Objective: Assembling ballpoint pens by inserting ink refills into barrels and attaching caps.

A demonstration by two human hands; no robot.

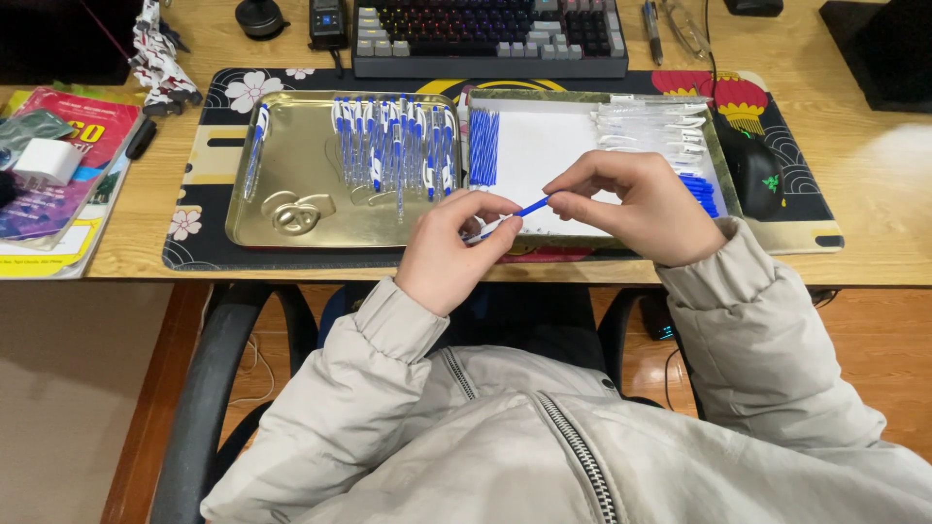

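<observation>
Wooden and well lit, the surface (874,165) carries a patterned desk mat (209,146), and on it sit two shallow trays side by side: a gold tray (291,228) on the person's left with a row of assembled blue-and-white pens (393,146), and a white-lined tray (544,146) on the right holding a bundle of blue refills (482,146), clear barrels (650,121) and blue caps (701,192). Just in front of the white-lined tray's near edge, both hands meet above the surface. The left hand (449,252) has its fingers (485,209) curled shut around a clear pen barrel (482,233), thumb and forefinger pinching its upper end. The right hand (636,204) pinches a thin blue refill (532,206) between thumb and forefinger, the other fingers loosely bent. The refill's long axis runs from upper right down to lower left, its lower tip pointing into the barrel's mouth at the left hand; whether it has already entered I cannot tell. Both hands are equally near, almost touching. A keyboard (490,39) lies beyond the trays, a mouse (757,175) at right, magazines (58,165) at far left.
</observation>
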